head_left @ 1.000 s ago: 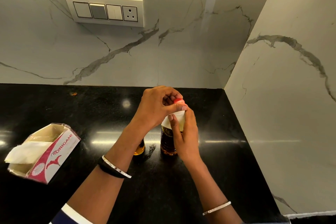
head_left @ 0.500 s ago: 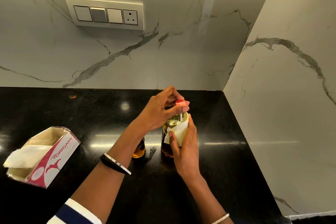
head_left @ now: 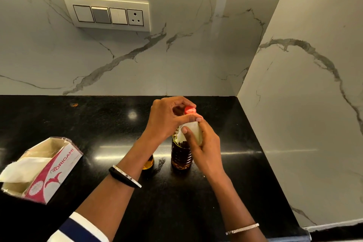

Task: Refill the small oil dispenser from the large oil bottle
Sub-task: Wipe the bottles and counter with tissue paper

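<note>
The large oil bottle (head_left: 181,153) stands upright on the black counter (head_left: 98,124), ribbed and filled with amber oil. Its red cap (head_left: 190,109) is pinched between the thumb and fingers of my left hand (head_left: 169,118). My right hand (head_left: 204,143) presses a folded white tissue (head_left: 193,130) against the bottle's shoulder, fingers curled round it. The small oil dispenser (head_left: 148,162) stands just left of the bottle, mostly hidden behind my left wrist; only its oil-filled base shows.
An opened tissue box (head_left: 47,169) with a tissue sticking out lies at the counter's left. Marble walls close the counter at the back and right. A switch panel (head_left: 110,14) is mounted on the back wall. The counter's front edge runs along the lower right.
My right hand has slid the tissue over the bottle's shoulder, down and then back up towards the neck. My left hand has stayed on the red cap.
</note>
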